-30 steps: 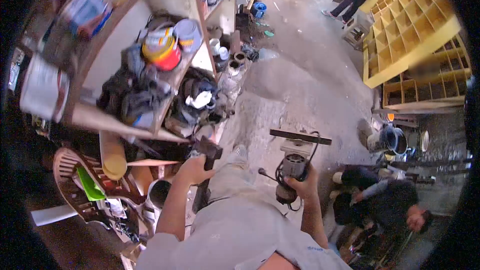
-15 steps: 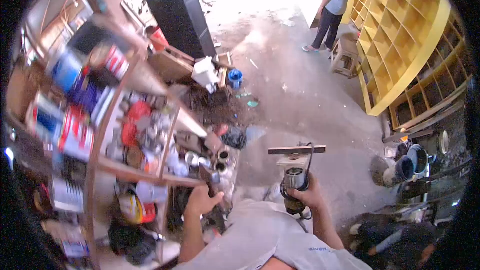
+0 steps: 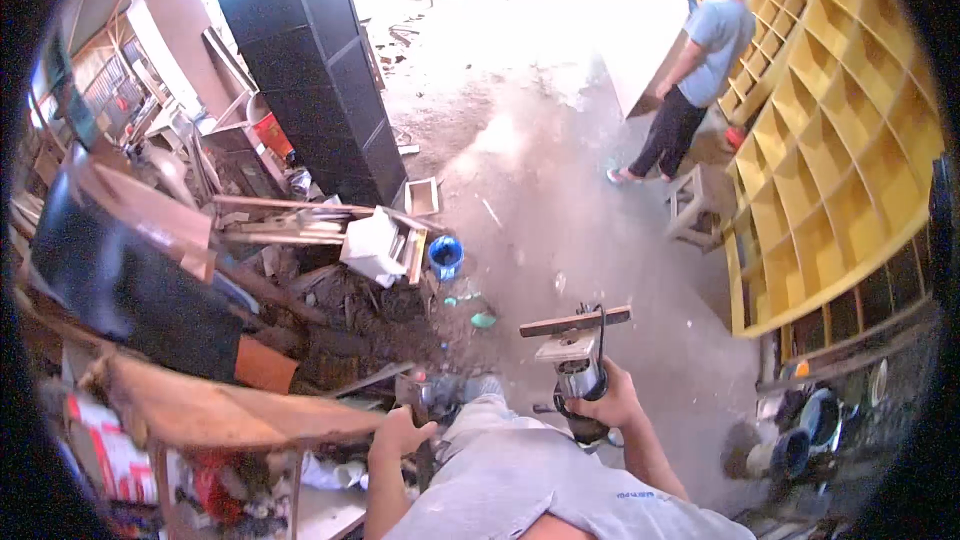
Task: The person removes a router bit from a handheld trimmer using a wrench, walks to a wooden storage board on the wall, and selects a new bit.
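My right hand (image 3: 610,398) is wrapped round the body of a router (image 3: 580,377), a grey and black power tool with a cord. A pale wooden base plate (image 3: 566,345) and a long wooden strip (image 3: 575,322) are fixed at its far end. My left hand (image 3: 400,434) is closed round a dark brown elongated tool (image 3: 409,392), held upright at my side; its kind is unclear. Just left of that hand is the wooden shelf top (image 3: 250,408).
A tall black cabinet (image 3: 325,80) and a blue bucket (image 3: 445,257) stand ahead on the left. On the right are a person in a blue shirt (image 3: 715,35), a stool (image 3: 698,202) and a yellow compartment shelf (image 3: 800,230). Dusty concrete floor (image 3: 560,230) runs between.
My view has moved forward past the shelf of cans, which now sits lower left. The black cabinet, bucket and person appear nearer. Both hands keep their holds.
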Demonstrator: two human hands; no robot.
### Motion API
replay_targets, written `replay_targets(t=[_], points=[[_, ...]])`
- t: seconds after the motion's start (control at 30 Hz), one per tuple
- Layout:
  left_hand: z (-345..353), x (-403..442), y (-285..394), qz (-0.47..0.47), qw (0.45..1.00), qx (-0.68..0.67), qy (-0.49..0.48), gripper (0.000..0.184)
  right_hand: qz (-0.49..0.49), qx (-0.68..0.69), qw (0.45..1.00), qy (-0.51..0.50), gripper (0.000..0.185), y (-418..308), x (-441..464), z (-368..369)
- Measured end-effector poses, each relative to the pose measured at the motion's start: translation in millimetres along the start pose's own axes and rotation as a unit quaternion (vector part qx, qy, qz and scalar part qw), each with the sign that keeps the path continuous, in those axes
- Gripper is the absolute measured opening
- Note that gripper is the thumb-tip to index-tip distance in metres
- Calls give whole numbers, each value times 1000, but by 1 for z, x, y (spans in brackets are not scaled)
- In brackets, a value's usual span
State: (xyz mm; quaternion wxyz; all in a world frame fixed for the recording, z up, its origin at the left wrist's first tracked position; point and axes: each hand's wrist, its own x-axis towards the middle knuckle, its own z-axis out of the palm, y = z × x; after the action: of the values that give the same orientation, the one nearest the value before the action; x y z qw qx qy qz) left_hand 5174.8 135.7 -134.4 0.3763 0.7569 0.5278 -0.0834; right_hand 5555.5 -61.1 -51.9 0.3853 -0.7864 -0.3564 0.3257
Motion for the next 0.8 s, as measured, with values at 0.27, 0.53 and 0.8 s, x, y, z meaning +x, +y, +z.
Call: replay_targets(t=[0.27, 0.53, 0.8], points=[[-123, 263, 148, 20, 998, -33, -48, 62, 13, -8, 1000, -3, 84, -44, 307, -89], [-196, 559, 324, -16, 994, -93, 45, 55, -75, -96, 989, -82, 97, -46, 715, -155], [-316, 793, 430, -46, 995, -86, 16, 68, -162, -70, 975, -135, 96, -172, 1036, -189]])
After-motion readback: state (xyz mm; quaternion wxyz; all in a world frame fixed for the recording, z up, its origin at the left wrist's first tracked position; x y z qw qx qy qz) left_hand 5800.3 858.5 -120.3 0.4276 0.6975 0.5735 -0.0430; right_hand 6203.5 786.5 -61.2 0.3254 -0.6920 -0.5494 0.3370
